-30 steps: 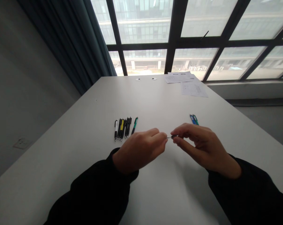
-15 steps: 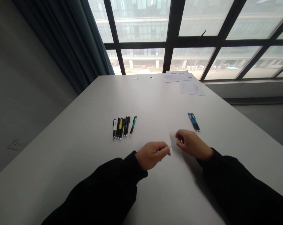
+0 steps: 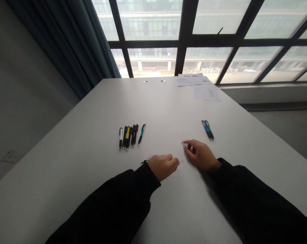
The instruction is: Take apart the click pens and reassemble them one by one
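Right of the yellow pen (image 3: 128,133), the left hand (image 3: 163,166) grips a dark pen (image 3: 144,162), presumably to expose its thin end (image 3: 181,161); the right hand (image 3: 201,155) apparently pinches an indistinct part (image 3: 185,146).

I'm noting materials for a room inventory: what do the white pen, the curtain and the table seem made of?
White pen: probably plastic, with a smooth white barrel and dark grip.
Curtain: likely cloth, matte, hanging in soft folds.
Table: perhaps laminate or painted board; smooth, pale, faintly sheened.
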Available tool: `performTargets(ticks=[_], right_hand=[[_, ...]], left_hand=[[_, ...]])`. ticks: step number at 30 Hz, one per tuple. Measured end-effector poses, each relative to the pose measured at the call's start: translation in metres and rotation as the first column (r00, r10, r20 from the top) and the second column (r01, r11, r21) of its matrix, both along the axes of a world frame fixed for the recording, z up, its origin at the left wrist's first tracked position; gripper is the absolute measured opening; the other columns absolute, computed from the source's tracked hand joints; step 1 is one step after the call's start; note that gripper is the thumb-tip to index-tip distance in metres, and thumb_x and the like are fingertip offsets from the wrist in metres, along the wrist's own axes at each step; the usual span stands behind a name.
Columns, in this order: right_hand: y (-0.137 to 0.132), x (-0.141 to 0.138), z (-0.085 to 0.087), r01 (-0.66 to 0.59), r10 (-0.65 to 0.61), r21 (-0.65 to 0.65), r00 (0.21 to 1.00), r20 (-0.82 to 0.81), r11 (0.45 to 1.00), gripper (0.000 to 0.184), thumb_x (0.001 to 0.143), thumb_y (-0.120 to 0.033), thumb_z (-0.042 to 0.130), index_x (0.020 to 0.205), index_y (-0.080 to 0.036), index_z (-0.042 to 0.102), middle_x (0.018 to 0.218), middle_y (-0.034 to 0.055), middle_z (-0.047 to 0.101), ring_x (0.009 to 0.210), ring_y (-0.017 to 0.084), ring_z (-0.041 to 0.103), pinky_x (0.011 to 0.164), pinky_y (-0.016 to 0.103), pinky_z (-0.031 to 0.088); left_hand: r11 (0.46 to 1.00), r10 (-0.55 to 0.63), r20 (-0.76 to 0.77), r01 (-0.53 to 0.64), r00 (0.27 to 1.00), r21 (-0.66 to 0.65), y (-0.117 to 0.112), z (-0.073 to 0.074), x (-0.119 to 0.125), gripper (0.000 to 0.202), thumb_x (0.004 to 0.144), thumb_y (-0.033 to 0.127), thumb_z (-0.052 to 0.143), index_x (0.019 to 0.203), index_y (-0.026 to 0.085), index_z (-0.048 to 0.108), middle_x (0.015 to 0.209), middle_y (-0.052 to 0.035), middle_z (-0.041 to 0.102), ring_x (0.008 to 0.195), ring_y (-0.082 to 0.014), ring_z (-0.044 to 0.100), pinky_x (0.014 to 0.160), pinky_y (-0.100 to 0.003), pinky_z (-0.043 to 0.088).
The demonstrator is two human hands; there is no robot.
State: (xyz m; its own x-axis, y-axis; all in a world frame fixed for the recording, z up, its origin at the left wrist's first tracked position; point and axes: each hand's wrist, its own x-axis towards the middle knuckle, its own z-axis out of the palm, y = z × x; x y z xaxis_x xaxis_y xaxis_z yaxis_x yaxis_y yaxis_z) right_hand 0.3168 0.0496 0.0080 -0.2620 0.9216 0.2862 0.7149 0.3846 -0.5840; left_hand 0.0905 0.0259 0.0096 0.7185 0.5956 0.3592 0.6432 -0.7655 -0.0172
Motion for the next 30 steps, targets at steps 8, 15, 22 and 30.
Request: performTargets(ticks=[8, 15, 22, 30], right_hand=[[-0.021, -0.007, 0.016, -0.050, 0.065, 0.095, 0.984, -0.163, 0.994, 0.008, 0.089, -0.024, 0.056, 0.086, -0.018, 0.061, 0.068, -0.0008, 0.054, 0.054, 0.011, 0.047, 0.053, 0.024, 0.042], [-0.036, -0.017, 0.019, -0.355, 0.324, -0.106, 0.917, -0.235, 0.929, 0.012, 0.089, -0.022, 0.056, 0.094, -0.017, 0.066, 0.068, -0.0001, 0.058, 0.053, 0.009, 0.049, 0.052, 0.021, 0.042], [-0.030, -0.016, 0.017, -0.390, 0.336, -0.204, 0.907, -0.254, 0.898, 0.017, 0.086, -0.021, 0.058, 0.097, -0.015, 0.068, 0.068, -0.0001, 0.060, 0.054, 0.009, 0.049, 0.053, 0.020, 0.042], [-0.029, -0.014, 0.015, -0.435, 0.384, -0.245, 0.894, -0.229, 0.866, 0.026, 0.086, -0.028, 0.062, 0.107, -0.015, 0.070, 0.073, 0.0019, 0.067, 0.059, 0.010, 0.057, 0.059, 0.021, 0.048]], left_hand=[[0.997, -0.036, 0.026, 0.035, 0.999, 0.063, 0.009, -0.006, -0.006, 0.033, 0.099, 0.034, 0.044, 0.071, 0.019, 0.055, 0.063, 0.0002, 0.059, 0.050, -0.0130, 0.051, 0.046, -0.029, 0.021], [0.999, -0.038, 0.028, 0.037, 0.999, 0.029, 0.011, -0.007, -0.010, 0.038, 0.100, 0.037, 0.041, 0.071, 0.018, 0.057, 0.062, -0.0009, 0.057, 0.053, -0.0126, 0.051, 0.047, -0.027, 0.022], [0.998, -0.065, 0.025, 0.066, 0.998, -0.017, 0.016, -0.009, -0.013, 0.042, 0.101, 0.043, 0.041, 0.073, 0.018, 0.062, 0.062, -0.0013, 0.058, 0.053, -0.0121, 0.049, 0.048, -0.026, 0.021], [0.995, -0.096, 0.046, 0.097, 0.994, -0.026, 0.017, -0.012, -0.015, 0.041, 0.100, 0.043, 0.040, 0.075, 0.019, 0.062, 0.063, -0.0005, 0.059, 0.053, -0.0118, 0.051, 0.048, -0.026, 0.022]])
